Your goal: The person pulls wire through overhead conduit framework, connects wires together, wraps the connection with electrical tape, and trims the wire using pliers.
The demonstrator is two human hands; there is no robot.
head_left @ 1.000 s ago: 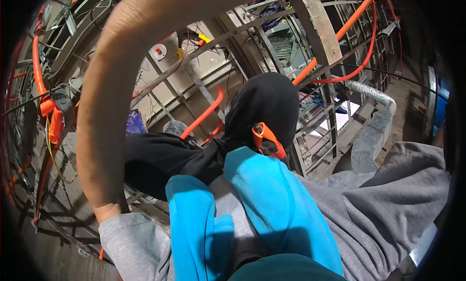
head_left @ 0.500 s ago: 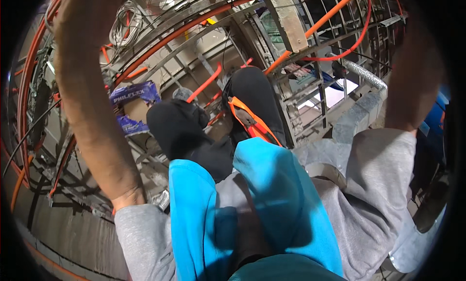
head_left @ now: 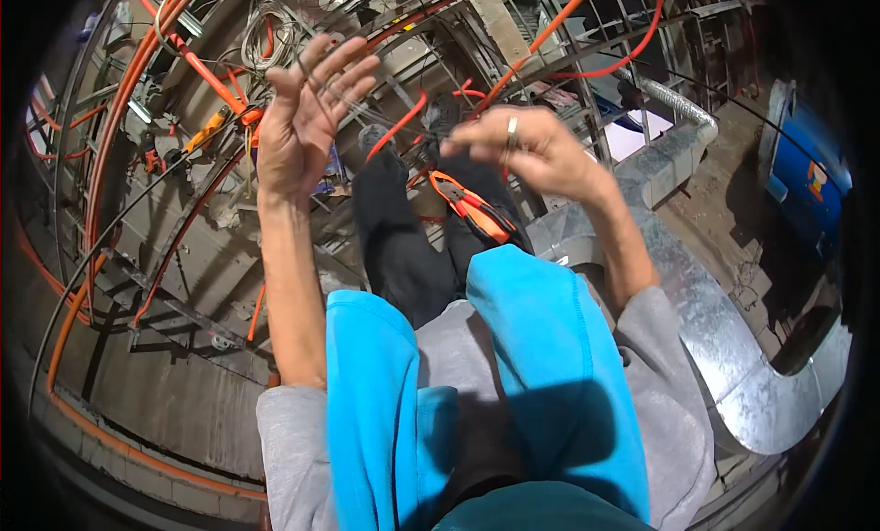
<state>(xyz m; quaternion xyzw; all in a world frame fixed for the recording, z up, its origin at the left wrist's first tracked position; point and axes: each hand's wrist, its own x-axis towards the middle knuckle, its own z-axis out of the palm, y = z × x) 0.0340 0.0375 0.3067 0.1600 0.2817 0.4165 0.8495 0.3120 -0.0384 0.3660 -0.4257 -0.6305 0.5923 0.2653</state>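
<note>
My left hand [head_left: 312, 109] is raised, palm showing and fingers spread. A thin dark line crosses its fingers; whether it is a wire in front or behind I cannot tell. My right hand [head_left: 527, 151], with a ring on one finger, is held level over my knees, its fingers bent and smeared by motion. Whether it holds anything is not visible. Below it, on my black-trousered thigh, lie pliers [head_left: 472, 208] with orange-and-black handles, touched by neither hand. A bright blue cloth [head_left: 550, 348] hangs down over my grey shirt.
Metal framing [head_left: 394, 27] and orange conduits [head_left: 110, 119] run below me. A coil of pale wire [head_left: 270, 36] lies beyond my left hand. A yellow-and-black tool [head_left: 206, 131] is to the left. Silvery ductwork [head_left: 706, 320] bends along the right, near a blue drum [head_left: 811, 178].
Both hands have come down from above into view, over my knees. My view has shifted, showing more ductwork and the blue drum at right. The pliers stay on my thigh.
</note>
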